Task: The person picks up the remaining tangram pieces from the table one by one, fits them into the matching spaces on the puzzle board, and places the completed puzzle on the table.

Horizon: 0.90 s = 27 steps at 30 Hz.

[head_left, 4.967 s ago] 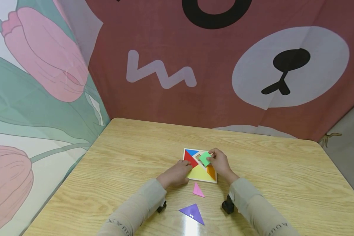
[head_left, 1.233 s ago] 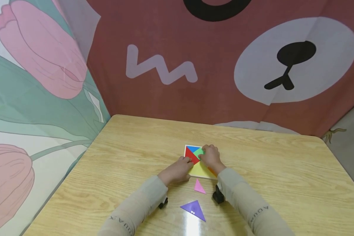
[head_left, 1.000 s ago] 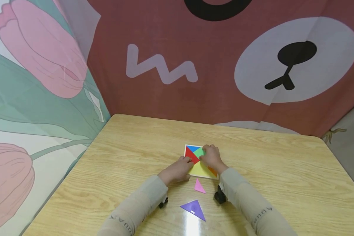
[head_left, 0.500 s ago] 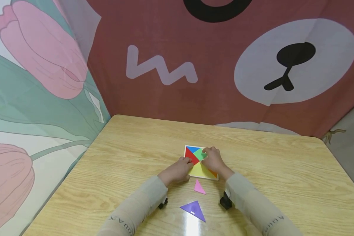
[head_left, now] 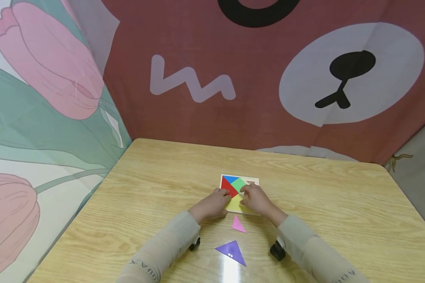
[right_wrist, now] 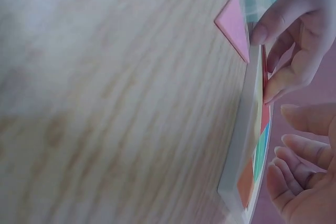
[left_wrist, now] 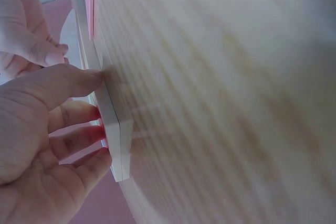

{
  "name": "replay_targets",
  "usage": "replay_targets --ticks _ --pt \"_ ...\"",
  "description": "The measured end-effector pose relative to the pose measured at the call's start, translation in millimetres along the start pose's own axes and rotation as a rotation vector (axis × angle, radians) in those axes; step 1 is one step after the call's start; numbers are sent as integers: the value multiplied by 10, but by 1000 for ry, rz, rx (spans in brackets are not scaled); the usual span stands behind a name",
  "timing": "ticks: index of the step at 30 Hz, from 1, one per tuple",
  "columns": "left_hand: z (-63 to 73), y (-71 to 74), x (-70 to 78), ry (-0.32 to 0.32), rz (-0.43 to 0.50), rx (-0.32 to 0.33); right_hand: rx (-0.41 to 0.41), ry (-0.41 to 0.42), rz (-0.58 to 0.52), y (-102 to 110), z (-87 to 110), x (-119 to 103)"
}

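My left hand (head_left: 212, 203) grips the near left corner of a square tangram tray (head_left: 255, 181), thumb on the tray's side and fingertips over the red triangle (head_left: 226, 185). A blue triangle (head_left: 230, 179), green square (head_left: 238, 184) and yellow triangle (head_left: 236, 205) lie in the tray. The orange piece (right_wrist: 245, 182) shows in the right wrist view, mostly covered in the head view. My right hand (head_left: 257, 199) hovers over the tray's right half, fingers loosely bent and holding nothing. A bare recess shows at the far right corner.
On the wooden table (head_left: 163, 169), a small pink triangle (head_left: 238, 225) lies just in front of the tray. Nearer still is a larger purple triangle (head_left: 232, 251). A printed cloth (head_left: 198, 125) hangs behind the table.
The green square, earlier held tilted above the tray, now lies flat in it beside the blue and red triangles. My right hand has let go and drawn back nearer; my left stays put.
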<state>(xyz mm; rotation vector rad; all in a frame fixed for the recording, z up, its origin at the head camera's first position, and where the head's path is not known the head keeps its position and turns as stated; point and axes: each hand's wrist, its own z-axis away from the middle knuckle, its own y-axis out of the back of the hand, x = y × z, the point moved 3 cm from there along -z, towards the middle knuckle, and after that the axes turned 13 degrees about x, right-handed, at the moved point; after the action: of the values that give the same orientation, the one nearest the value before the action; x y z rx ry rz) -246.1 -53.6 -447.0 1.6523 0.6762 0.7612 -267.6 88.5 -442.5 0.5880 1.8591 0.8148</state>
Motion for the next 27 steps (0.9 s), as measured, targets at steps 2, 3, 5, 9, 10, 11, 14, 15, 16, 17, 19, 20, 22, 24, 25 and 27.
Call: replay_targets --ticks 2,3,5,9,10,11,14,15,16,17,19,20,22,24,25,27 --pt "-2 -5 -5 5 9 -10 -17 -11 3 -1 24 -5" --pt "-1 -6 -7 7 13 -12 -25 -17 3 -2 36 -7" --pt "-2 -9 -10 6 15 -13 -39 -25 -2 -4 62 -12" --pt "0 -9 -14 -2 13 -3 -53 -23 -24 4 116 -43" --pt "0 -8 -15 -4 13 -1 -56 -23 -30 7 128 -50" --pt "0 -6 -16 -5 13 1 -59 -22 -35 10 140 -57" --pt "1 -8 -17 -9 10 5 -76 -3 -44 12 174 -73" --pt "1 -7 -17 -10 8 5 -84 2 -49 12 185 -79" --pt "1 -5 -16 -12 7 5 -90 10 -48 13 197 -83" --pt "2 -4 -16 -13 6 5 -96 19 -49 12 208 -86" --pt "4 -1 -16 -12 8 4 -112 33 -52 11 230 -89" --pt "5 3 -16 -8 13 1 -118 40 -53 12 239 -92" --pt "8 11 -15 0 20 -6 -132 52 -60 14 256 -95" --pt "9 17 -14 7 27 -12 -145 66 -62 14 271 -98" --pt "9 19 -13 10 31 -15 -151 72 -61 13 278 -99" --pt "12 22 -11 13 35 -18 -162 78 -59 12 291 -105"
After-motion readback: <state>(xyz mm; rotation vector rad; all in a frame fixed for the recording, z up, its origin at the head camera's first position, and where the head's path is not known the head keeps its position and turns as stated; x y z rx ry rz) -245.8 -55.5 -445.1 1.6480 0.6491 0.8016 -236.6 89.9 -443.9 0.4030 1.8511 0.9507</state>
